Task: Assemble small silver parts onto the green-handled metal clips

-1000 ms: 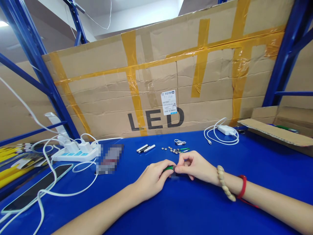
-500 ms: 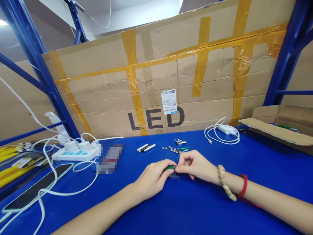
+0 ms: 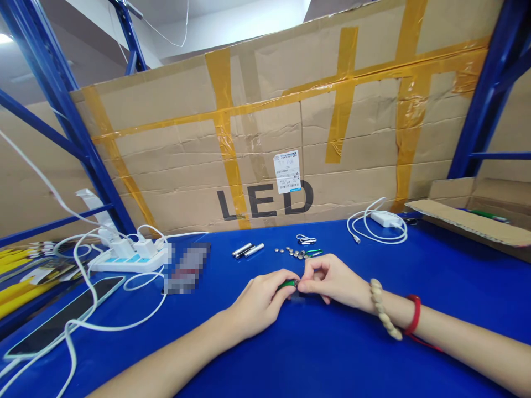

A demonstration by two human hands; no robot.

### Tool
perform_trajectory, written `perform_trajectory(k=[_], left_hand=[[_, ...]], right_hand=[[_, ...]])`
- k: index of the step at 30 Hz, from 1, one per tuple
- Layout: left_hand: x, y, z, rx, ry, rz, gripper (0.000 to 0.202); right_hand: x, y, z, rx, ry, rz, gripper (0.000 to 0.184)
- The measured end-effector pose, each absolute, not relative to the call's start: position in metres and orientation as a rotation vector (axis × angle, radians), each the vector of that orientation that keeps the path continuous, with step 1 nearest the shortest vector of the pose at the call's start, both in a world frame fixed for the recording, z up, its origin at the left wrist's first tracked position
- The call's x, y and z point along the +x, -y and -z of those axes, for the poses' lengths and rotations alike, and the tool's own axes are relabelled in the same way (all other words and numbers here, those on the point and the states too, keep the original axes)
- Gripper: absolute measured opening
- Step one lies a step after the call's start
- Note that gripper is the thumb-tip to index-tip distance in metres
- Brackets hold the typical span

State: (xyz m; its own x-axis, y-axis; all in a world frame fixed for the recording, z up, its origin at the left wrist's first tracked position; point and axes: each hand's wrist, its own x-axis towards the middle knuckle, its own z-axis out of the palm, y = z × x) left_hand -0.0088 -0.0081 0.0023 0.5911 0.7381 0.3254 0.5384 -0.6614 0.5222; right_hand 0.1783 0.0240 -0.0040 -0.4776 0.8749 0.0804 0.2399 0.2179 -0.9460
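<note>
My left hand [image 3: 259, 301] is curled round a small green cylinder [image 3: 286, 284], of which only one end shows. My right hand [image 3: 332, 281] pinches at that end with thumb and forefinger; what it pinches is too small to make out. Both hands rest low on the blue table [image 3: 315, 354]. Just beyond them lie several small round button cells [image 3: 290, 252], a green clip [image 3: 313, 253], a small wire ring [image 3: 306, 240] and three silver cylinders [image 3: 248, 250].
A white power strip [image 3: 128, 257] with plugs and trailing cables sits at the left, beside a dark phone [image 3: 62, 318]. A white charger with coiled cable [image 3: 384, 221] lies at the back right. An open cardboard box [image 3: 473, 221] stands at the right. A big taped "LED" carton [image 3: 290, 138] walls the back.
</note>
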Motion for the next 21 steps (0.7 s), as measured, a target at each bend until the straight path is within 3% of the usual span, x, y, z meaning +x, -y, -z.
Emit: perform_trajectory(k=[21], left_hand=[[-0.0097,0.0084,-0.0015,2.458,-1.039,-0.735,0.019]], right_hand=[[0.1784,-0.0242,0.0048,-1.024,1.872,-1.268,0.041]])
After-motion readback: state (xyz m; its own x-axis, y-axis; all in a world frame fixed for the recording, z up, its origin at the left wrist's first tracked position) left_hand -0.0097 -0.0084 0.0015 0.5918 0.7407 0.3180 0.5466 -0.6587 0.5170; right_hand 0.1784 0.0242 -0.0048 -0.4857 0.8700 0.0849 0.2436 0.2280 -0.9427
